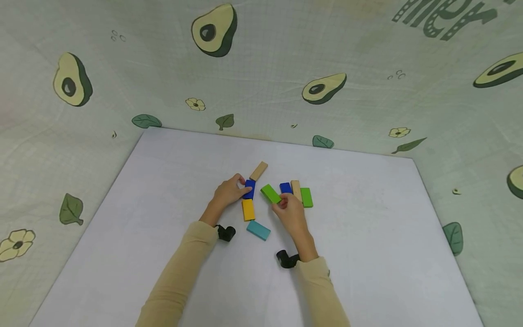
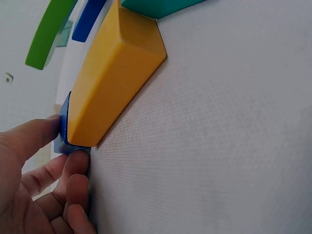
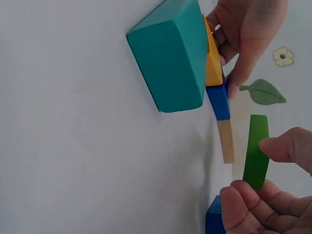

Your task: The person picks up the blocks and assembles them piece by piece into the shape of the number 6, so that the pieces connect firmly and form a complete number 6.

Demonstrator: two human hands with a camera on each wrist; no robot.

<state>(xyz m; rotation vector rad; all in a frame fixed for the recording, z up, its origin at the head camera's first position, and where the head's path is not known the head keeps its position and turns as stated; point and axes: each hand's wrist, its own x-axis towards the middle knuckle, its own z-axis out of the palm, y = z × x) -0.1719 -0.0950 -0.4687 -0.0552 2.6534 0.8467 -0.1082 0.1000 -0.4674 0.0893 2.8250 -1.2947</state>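
Note:
My left hand (image 1: 229, 191) pinches a blue block (image 1: 249, 189) between thumb and fingers. That block lies between a wooden block (image 1: 259, 170) above it and a yellow block (image 1: 248, 210) below it. A teal block (image 1: 259, 230) lies slanted at the yellow one's lower end. In my right hand (image 1: 292, 215) a green block (image 1: 271, 194) is held by one end, and the right wrist view shows this green block (image 3: 256, 151) raised between thumb and fingers. In the left wrist view the yellow block (image 2: 105, 78) partly hides the blue block (image 2: 63, 131).
Just beyond my right hand, a second blue block (image 1: 286, 187), a wooden block (image 1: 296, 190) and another green block (image 1: 307, 197) lie side by side on the white table (image 1: 367, 236). A cloth with avocado prints (image 1: 261, 68) hangs behind the table's far edge.

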